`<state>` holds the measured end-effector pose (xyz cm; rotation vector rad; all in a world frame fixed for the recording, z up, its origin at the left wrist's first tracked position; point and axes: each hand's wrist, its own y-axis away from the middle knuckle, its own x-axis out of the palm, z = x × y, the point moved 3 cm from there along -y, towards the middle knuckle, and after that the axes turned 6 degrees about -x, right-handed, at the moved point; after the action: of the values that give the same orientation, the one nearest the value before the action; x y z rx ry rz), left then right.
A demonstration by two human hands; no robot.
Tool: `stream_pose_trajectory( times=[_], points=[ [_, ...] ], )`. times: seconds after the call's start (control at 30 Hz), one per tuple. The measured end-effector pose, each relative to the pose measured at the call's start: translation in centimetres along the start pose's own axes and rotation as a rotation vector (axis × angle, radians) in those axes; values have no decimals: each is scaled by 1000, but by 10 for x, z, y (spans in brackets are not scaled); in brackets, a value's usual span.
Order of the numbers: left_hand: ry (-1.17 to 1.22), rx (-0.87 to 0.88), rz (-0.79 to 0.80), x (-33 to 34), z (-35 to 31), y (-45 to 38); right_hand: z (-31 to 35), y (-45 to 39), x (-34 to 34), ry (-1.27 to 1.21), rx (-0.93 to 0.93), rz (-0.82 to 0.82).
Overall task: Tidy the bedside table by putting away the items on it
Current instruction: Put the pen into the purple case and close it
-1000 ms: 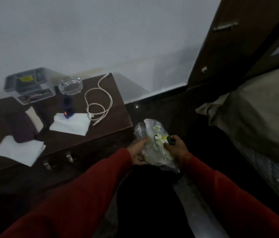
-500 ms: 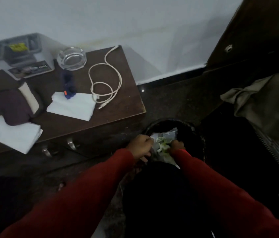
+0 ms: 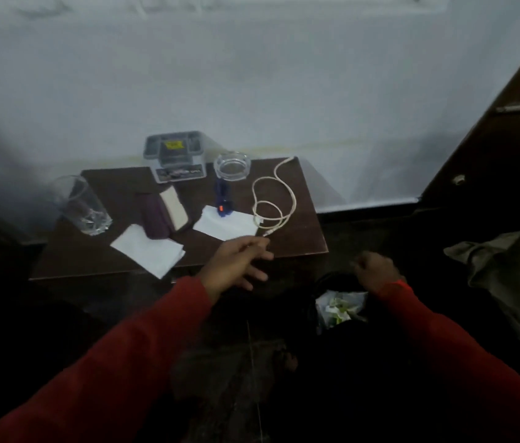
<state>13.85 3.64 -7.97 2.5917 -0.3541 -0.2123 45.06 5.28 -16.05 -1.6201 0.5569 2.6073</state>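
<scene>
Our left hand [image 3: 239, 263] hangs loose-fingered at the front edge of the bedside table [image 3: 118, 187], right hand [image 3: 377, 271] curled empty over the bin [image 3: 315, 295] holding the wrapper [image 3: 340, 306]. We'd pinch the charging cable [image 3: 294, 199] by its plug, gathering loops clear of the napkin [image 3: 226, 223].

On your counter [image 3: 115, 190]: glass tumbler [image 3: 80, 206], two white napkins [image 3: 149, 251], purple case [image 3: 163, 215], blue gadget [image 3: 222, 199], glass ashtray [image 3: 232, 166], looped white cable [image 3: 274, 206], grey box [image 3: 175, 158].

**Bedroom, bedside corner.**
You face a dark wooden surface [image 3: 300, 238] against the wall [image 3: 252, 75], carrying a drinking glass [image 3: 81, 204], ashtray [image 3: 232, 165] and charging cable [image 3: 294, 199]; rumpled bedding [image 3: 508, 270] lies to your right.
</scene>
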Motion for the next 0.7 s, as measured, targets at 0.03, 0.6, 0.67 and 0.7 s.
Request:
stream_pose_trajectory(
  times=[0.03,0.6,0.67,0.7],
  points=[
    [56,16,-51,-16,-7,9,21,0,-16,-38,-47,-67],
    [-117,262,-814,-191,15,6,289,-17,38,33,-622,-253],
    [-194,196,-829,-201,14,-9,296,-24,50,41,-583,-282],
    [-208,141,-819,-205,15,-17,299,-27,56,50,-568,-286]
  ],
)
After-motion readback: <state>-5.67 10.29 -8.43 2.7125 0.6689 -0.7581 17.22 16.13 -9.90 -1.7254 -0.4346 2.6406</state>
